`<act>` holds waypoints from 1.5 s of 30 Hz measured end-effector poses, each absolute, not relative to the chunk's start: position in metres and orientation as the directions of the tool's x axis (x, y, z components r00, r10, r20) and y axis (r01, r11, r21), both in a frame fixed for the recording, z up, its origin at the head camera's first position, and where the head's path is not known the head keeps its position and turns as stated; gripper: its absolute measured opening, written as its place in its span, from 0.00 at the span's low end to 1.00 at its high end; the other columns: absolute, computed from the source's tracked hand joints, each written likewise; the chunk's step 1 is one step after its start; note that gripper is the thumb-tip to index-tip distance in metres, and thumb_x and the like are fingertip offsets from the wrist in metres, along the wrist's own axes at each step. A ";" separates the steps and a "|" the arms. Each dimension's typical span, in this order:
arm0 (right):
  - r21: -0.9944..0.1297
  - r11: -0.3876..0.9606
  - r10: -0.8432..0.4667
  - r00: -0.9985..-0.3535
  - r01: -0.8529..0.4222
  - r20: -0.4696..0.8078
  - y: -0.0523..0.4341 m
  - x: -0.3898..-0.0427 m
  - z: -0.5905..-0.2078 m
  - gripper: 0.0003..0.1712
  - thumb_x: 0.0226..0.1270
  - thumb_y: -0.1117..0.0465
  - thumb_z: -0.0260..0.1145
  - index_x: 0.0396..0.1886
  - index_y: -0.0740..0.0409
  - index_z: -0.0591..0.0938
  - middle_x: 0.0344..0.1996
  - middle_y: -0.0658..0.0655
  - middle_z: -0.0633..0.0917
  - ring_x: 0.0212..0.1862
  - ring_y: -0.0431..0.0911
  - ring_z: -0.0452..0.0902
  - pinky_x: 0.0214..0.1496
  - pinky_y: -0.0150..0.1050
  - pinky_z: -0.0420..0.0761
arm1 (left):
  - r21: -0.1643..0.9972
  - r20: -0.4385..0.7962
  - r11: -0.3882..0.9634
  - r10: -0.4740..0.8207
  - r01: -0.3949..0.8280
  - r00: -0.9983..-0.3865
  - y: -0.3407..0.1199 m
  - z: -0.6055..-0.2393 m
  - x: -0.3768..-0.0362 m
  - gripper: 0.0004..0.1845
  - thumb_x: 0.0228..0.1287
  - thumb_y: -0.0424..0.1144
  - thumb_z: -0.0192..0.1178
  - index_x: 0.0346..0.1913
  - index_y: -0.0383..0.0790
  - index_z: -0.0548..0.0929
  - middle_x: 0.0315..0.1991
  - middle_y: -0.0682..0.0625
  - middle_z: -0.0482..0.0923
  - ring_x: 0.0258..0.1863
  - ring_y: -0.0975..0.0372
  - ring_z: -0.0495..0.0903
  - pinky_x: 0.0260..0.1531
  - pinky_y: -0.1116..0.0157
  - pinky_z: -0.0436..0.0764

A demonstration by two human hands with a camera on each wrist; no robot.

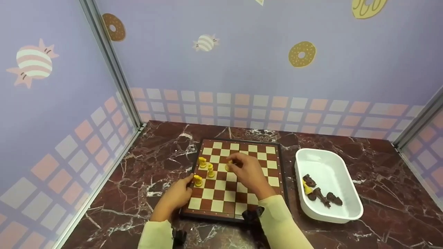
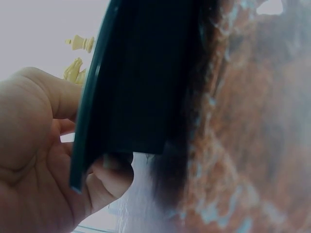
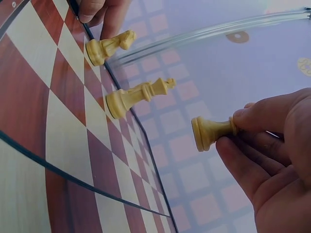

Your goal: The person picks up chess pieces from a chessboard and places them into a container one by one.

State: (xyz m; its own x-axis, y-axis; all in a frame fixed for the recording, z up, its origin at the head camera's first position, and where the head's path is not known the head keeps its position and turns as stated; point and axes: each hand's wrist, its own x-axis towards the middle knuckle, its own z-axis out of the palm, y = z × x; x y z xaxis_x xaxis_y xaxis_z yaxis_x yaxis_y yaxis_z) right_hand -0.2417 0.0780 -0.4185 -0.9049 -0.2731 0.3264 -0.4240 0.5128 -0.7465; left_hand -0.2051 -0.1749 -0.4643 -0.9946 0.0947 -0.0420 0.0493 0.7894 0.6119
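While the right hand (image 1: pixel 250 173) pinches a yellow pawn (image 3: pixel 210 131) by thumb and fingertips above the chessboard (image 1: pixel 238 199), left hand (image 1: pixel 176 195) curled round the board's nine o'clock edge, white tray (image 1: pixel 332 162) at three o'clock

A cream-yellow pawn (image 3: pixel 210 132) hangs just above the chessboard (image 1: pixel 221 193), pinched by its head in the right hand (image 1: pixel 250 174), round base down, over the far half. The red-and-cream chessboard lies flat on the marble tabletop, its left edge gripped by the left hand (image 1: pixel 174 199).
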 end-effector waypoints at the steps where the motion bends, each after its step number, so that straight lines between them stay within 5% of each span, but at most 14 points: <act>1: -0.744 0.514 -0.272 -0.904 -0.427 0.331 0.079 -0.241 -0.418 0.10 0.66 0.59 0.64 0.45 0.46 0.85 0.37 0.45 0.87 0.38 0.37 0.82 0.40 0.37 0.81 | 0.615 -0.041 0.787 0.096 0.050 -0.995 -0.175 -0.464 -0.205 0.31 0.62 0.30 0.49 0.71 0.35 0.66 0.64 0.32 0.71 0.49 0.50 0.79 0.49 0.50 0.76; 10: -0.705 0.539 -0.244 -0.887 -0.460 0.392 0.090 -0.233 -0.416 0.09 0.63 0.60 0.67 0.43 0.50 0.86 0.36 0.47 0.87 0.37 0.39 0.82 0.41 0.38 0.81 | 0.618 -0.034 0.784 0.102 0.059 -0.994 -0.175 -0.464 -0.204 0.31 0.62 0.29 0.50 0.71 0.34 0.66 0.63 0.31 0.72 0.52 0.50 0.78 0.51 0.49 0.76; 13: -0.701 0.541 -0.233 -0.884 -0.465 0.406 0.094 -0.231 -0.414 0.09 0.62 0.60 0.68 0.43 0.52 0.86 0.36 0.48 0.87 0.37 0.40 0.82 0.40 0.37 0.81 | 0.619 -0.036 0.784 0.102 0.058 -0.994 -0.175 -0.463 -0.204 0.31 0.61 0.29 0.50 0.71 0.34 0.66 0.63 0.31 0.72 0.47 0.51 0.78 0.48 0.51 0.77; 17: -0.685 0.544 -0.233 -0.872 -0.484 0.431 0.098 -0.229 -0.413 0.09 0.62 0.61 0.68 0.43 0.54 0.86 0.35 0.49 0.87 0.36 0.41 0.83 0.40 0.36 0.82 | 0.617 -0.048 0.785 0.108 0.055 -0.993 -0.174 -0.463 -0.205 0.31 0.62 0.29 0.49 0.71 0.35 0.65 0.63 0.31 0.71 0.27 0.55 0.75 0.33 0.56 0.76; 20: -0.675 0.549 -0.229 -0.865 -0.493 0.446 0.101 -0.229 -0.411 0.09 0.63 0.63 0.67 0.42 0.54 0.86 0.35 0.50 0.87 0.36 0.40 0.83 0.39 0.36 0.82 | 0.609 -0.053 0.791 0.112 0.057 -0.992 -0.175 -0.463 -0.206 0.31 0.63 0.30 0.48 0.71 0.36 0.65 0.64 0.32 0.71 0.30 0.51 0.79 0.35 0.55 0.77; 24: -0.692 0.544 -0.206 -0.875 -0.475 0.439 0.108 -0.228 -0.409 0.08 0.63 0.62 0.67 0.42 0.51 0.86 0.34 0.47 0.87 0.35 0.38 0.82 0.39 0.36 0.81 | 0.599 -0.032 0.797 0.114 0.072 -0.993 -0.175 -0.463 -0.206 0.31 0.62 0.29 0.49 0.70 0.34 0.66 0.63 0.32 0.72 0.51 0.49 0.79 0.49 0.50 0.76; 28: -0.714 0.533 -0.181 -0.885 -0.455 0.429 0.114 -0.226 -0.408 0.08 0.63 0.63 0.67 0.41 0.48 0.86 0.34 0.45 0.87 0.36 0.38 0.84 0.40 0.36 0.82 | 0.606 -0.023 0.792 0.111 0.074 -0.994 -0.175 -0.463 -0.206 0.31 0.60 0.29 0.50 0.70 0.33 0.67 0.62 0.31 0.73 0.45 0.52 0.79 0.46 0.51 0.76; 36: -0.710 0.521 -0.159 -0.871 -0.473 0.464 0.125 -0.226 -0.405 0.09 0.61 0.63 0.69 0.40 0.48 0.86 0.34 0.47 0.88 0.35 0.39 0.84 0.39 0.35 0.83 | 0.611 -0.032 0.789 0.104 0.063 -0.994 -0.175 -0.464 -0.205 0.31 0.61 0.29 0.50 0.70 0.34 0.67 0.62 0.32 0.73 0.53 0.49 0.78 0.52 0.49 0.76; 45: -0.705 0.534 -0.096 -0.862 -0.467 0.498 0.141 -0.226 -0.403 0.09 0.59 0.66 0.70 0.40 0.54 0.87 0.33 0.49 0.88 0.36 0.41 0.84 0.41 0.35 0.83 | 0.615 -0.039 0.785 0.120 0.071 -0.992 -0.175 -0.463 -0.205 0.32 0.60 0.28 0.49 0.70 0.33 0.66 0.63 0.30 0.71 0.40 0.52 0.77 0.40 0.54 0.75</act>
